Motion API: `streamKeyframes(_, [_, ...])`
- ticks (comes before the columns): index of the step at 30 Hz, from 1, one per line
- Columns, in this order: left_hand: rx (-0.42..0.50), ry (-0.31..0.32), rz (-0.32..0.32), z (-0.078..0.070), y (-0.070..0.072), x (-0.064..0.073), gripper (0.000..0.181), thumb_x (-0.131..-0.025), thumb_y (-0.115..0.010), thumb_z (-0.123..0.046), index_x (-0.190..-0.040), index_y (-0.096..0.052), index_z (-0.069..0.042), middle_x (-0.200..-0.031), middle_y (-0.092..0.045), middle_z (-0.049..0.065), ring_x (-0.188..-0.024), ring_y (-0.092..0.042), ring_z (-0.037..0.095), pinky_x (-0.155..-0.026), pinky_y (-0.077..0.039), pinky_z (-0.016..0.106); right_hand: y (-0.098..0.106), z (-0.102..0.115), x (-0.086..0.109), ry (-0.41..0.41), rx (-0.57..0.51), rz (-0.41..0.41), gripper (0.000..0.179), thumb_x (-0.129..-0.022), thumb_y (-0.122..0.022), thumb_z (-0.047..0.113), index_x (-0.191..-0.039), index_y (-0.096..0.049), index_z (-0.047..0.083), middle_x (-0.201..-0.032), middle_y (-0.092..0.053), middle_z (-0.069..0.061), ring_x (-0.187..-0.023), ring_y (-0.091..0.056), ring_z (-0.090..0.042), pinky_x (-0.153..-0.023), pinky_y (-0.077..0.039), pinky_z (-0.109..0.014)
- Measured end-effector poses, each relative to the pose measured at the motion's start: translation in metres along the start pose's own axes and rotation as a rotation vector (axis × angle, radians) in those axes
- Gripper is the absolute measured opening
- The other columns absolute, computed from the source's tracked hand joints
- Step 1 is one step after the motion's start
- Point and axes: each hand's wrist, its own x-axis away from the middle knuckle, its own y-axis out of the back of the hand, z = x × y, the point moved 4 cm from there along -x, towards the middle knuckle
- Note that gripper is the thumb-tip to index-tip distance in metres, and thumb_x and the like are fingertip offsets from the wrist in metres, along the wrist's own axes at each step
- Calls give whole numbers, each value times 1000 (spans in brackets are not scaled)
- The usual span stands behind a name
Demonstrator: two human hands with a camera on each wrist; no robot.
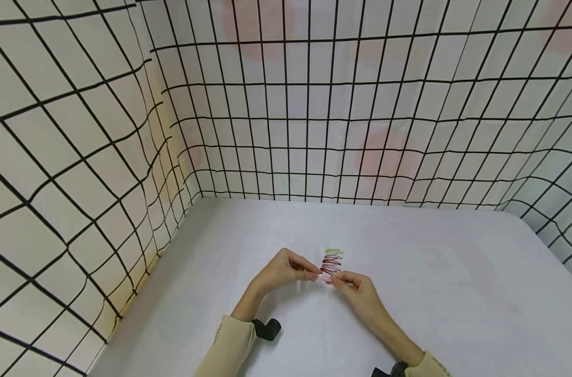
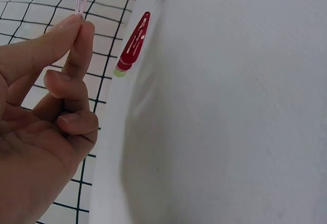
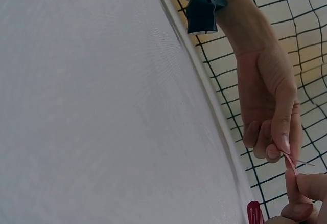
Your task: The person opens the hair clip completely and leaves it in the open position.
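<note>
Over the white table [image 1: 437,293] my two hands meet and pinch the two ends of a thin pale pink hair clip [image 1: 324,278]. My left hand [image 1: 313,274] grips it between thumb and forefinger, as the left wrist view shows with the clip [image 2: 78,0] rising from the fingertips. My right hand [image 1: 334,280] pinches the other end; its fingers [image 3: 305,187] show at the lower right of the right wrist view, below the clip [image 3: 290,161]. Just behind the hands several red hair clips [image 1: 331,263] lie in a row on the table, with a green clip [image 1: 333,251] at the far end.
Black wire grid panels backed with white sheeting [image 1: 78,157] wall the table on the left, back and right. Black straps [image 1: 267,329] sit on both wrists. A red clip [image 2: 135,42] lies near the table edge in the left wrist view.
</note>
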Motion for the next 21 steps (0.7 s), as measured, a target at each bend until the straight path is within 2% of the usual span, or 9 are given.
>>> streamKeyframes(4, [-71,-8,-2,-2,-3,0,13,-83,-84,-12,-95,-83,-11,-94,-80,6,-74,-60,3,-63,-39,19,1,-1,-1,-33,-2,-37,20,-98,-68,19,-103,-75,1,-108,-74,-10,-89,-55,-2,-79,-45,-19])
streamKeyframes(7, [-137,-24,0,-5,-7,-1,12,-81,-85,-13,-93,-84,-13,-88,-80,3,-67,-50,3,-59,-36,18,2,-2,-1,-47,-12,-66,19,-98,-67,17,-103,-76,1,-107,-74,-10,-85,-52,-2,-76,-42,-19])
streamKeyframes(9, [-171,-40,0,-7,-9,-1,11,-80,-86,-12,-91,-84,-13,-84,-79,4,-64,-48,3,-57,-36,18,3,-2,-1,-56,-20,-80,20,-98,-67,18,-103,-76,0,-105,-74,-7,-80,-48,-2,-71,-39,-20])
streamKeyframes(12, [-200,-62,-1,-9,-11,-2,9,-80,-85,-10,-89,-83,-12,-83,-78,5,-63,-50,4,-56,-38,18,2,-2,-1,-76,-49,-83,24,-98,-68,20,-105,-75,-2,-97,-72,1,-72,-41,-3,-65,-35,-21])
streamKeyframes(13, [-204,-64,-2,-9,-11,-2,8,-81,-85,-10,-88,-83,-12,-84,-78,5,-64,-51,4,-57,-39,18,2,-3,-1,-85,-57,-84,25,-98,-68,20,-105,-74,-3,-90,-70,4,-69,-40,-3,-63,-33,-21])
streamKeyframes(16, [-213,-62,-8,-8,-9,-2,6,-82,-84,-10,-88,-83,-13,-89,-79,3,-69,-55,5,-60,-41,19,2,-4,-2,-107,-74,-80,26,-98,-67,20,-106,-73,-4,-67,-53,9,-59,-33,-4,-57,-30,-20])
streamKeyframes(19, [-215,-56,-16,-8,-6,-1,7,-84,-82,-11,-90,-83,-14,-93,-80,1,-72,-56,4,-62,-41,19,2,-3,-2,-99,-57,-77,25,-99,-65,20,-107,-74,-2,-68,-56,7,-63,-36,-3,-64,-33,-20])
streamKeyframes(21, [-215,-59,-19,-9,-4,0,8,-85,-81,-10,-91,-84,-14,-94,-80,1,-71,-54,5,-61,-40,20,2,-3,-3,-79,-28,-84,24,-99,-65,21,-106,-75,1,-82,-69,3,-73,-45,-3,-72,-38,-19])
